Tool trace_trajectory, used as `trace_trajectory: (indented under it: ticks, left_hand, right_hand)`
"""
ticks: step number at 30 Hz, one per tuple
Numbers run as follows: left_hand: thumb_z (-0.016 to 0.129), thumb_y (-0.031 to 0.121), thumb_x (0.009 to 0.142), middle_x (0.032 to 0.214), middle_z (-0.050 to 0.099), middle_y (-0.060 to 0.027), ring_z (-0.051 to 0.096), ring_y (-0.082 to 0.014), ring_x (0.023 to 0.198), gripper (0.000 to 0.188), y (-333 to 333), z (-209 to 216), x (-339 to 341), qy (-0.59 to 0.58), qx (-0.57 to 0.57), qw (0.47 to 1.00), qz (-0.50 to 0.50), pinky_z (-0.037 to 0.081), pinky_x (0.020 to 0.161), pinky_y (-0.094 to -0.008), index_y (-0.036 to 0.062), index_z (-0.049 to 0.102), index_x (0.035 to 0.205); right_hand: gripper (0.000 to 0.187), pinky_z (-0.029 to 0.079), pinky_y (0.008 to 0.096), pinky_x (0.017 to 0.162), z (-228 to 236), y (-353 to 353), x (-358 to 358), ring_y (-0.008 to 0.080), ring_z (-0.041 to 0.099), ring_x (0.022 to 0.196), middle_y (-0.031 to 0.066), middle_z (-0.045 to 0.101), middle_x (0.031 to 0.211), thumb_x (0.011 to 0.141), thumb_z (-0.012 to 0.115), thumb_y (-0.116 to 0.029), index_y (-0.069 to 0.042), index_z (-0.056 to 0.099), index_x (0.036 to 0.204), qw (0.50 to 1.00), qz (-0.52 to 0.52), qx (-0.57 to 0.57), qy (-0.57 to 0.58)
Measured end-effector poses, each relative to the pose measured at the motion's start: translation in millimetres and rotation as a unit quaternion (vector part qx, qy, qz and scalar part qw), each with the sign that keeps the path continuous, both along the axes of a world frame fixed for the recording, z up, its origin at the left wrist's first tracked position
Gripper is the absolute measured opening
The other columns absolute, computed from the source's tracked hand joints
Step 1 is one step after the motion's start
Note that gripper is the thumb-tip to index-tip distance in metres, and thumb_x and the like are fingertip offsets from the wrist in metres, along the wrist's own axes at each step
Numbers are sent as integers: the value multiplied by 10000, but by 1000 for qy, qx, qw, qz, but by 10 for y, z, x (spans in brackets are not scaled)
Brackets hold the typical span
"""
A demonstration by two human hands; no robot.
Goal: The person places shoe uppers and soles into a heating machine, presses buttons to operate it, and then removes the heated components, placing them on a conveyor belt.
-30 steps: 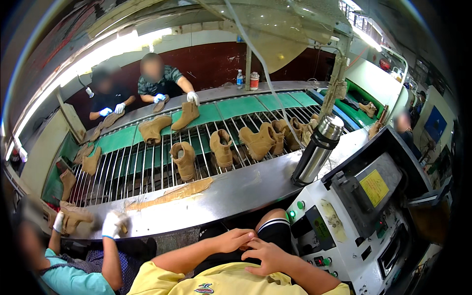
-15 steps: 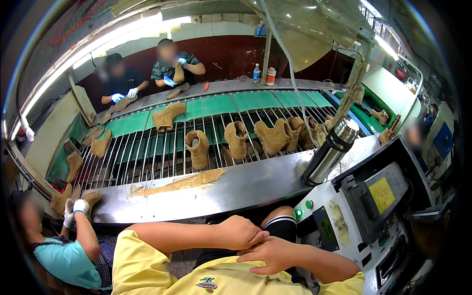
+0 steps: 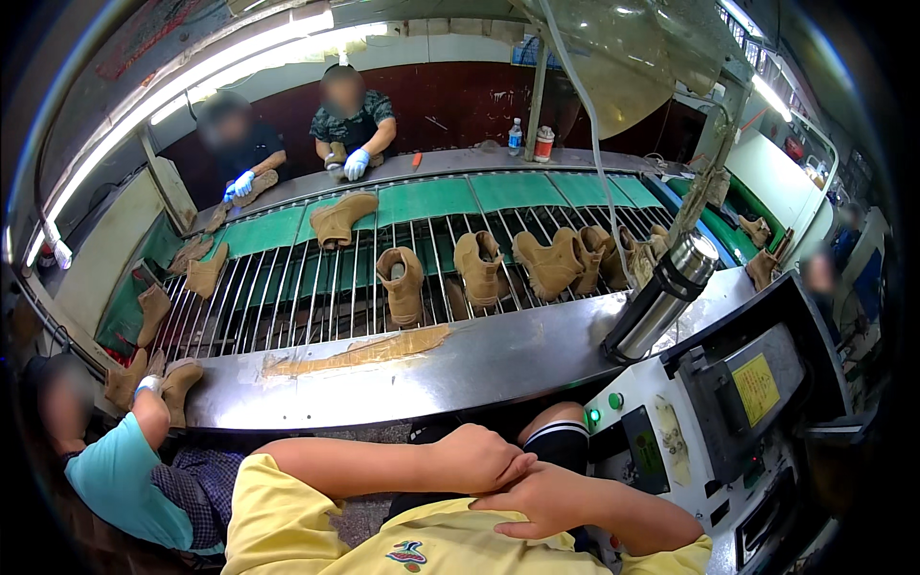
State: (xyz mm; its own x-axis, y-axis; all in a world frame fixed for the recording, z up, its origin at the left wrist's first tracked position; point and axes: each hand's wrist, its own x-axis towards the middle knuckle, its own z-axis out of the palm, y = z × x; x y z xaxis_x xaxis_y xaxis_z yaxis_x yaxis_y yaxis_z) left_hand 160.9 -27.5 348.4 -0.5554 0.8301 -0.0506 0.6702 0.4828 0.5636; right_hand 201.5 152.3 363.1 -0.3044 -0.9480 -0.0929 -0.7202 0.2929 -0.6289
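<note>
My two bare hands meet in front of my yellow shirt. My left hand is loosely closed, its fingers curled down and partly hidden, its thumb against my right hand. My right hand touches it from the right, with thumb and forefinger apart and the other fingers hidden. Neither shows a held thing. Beyond them runs a metal ledge along a conveyor of metal rods. Tan boots stand on the rods, among them an upright boot, another boot and a boot lying over.
A steel thermos leans on the ledge beside a machine with a lit green button. At left, a co-worker in a turquoise sleeve handles boots. Across the conveyor, two gloved co-workers handle boot pieces near a water bottle.
The view has shifted slightly; my hands stay together. The far co-worker in camouflage has lowered a boot to the far ledge. The turquoise-sleeved co-worker's arm has moved closer to the boots.
</note>
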Motion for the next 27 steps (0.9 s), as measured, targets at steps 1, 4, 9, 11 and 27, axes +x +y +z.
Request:
trace_trajectory:
  ticks: [1,4,9,11,27]
  left_hand:
    - [386,343,974,605,602,-137,584,-361,554,396,-23,41,13,-2,-5,1000,-11,477,509,-442,99,637,788]
    - [377,355,975,621,611,-129,591,-356,563,393,-81,104,59,-5,-24,999,-32,481,513,-439,105,634,813]
    - [366,368,978,622,610,-129,594,-357,568,402,-182,-6,53,-17,-18,999,-20,486,523,-436,110,642,840]
    - [361,373,980,631,614,-131,593,-358,569,409,-239,-66,54,-28,-13,999,-17,487,529,-441,118,657,857]
    - [563,269,843,745,667,-135,645,-208,701,297,-2380,-2420,-2338,-189,187,791,550,501,667,-340,-2,682,862]
  right_hand:
    - [435,342,378,1012,-11,5,22,246,560,1090,112,632,1128,886,558,-325,-133,562,1275,1000,6,-14,7]
    - [435,274,339,1068,57,-4,49,212,523,1149,114,619,1158,886,557,-293,-107,554,1280,999,26,-20,11]
    - [430,317,343,1022,-78,-89,5,237,569,1077,106,628,1143,909,545,-335,-146,556,1295,997,30,-72,3]
    - [428,321,346,1019,-125,-137,-38,234,562,1090,108,624,1156,907,548,-338,-144,561,1288,997,38,-66,-3]
    - [174,503,366,661,-2306,-992,-3319,256,641,735,93,656,764,859,615,-232,-61,636,834,924,-376,63,24]
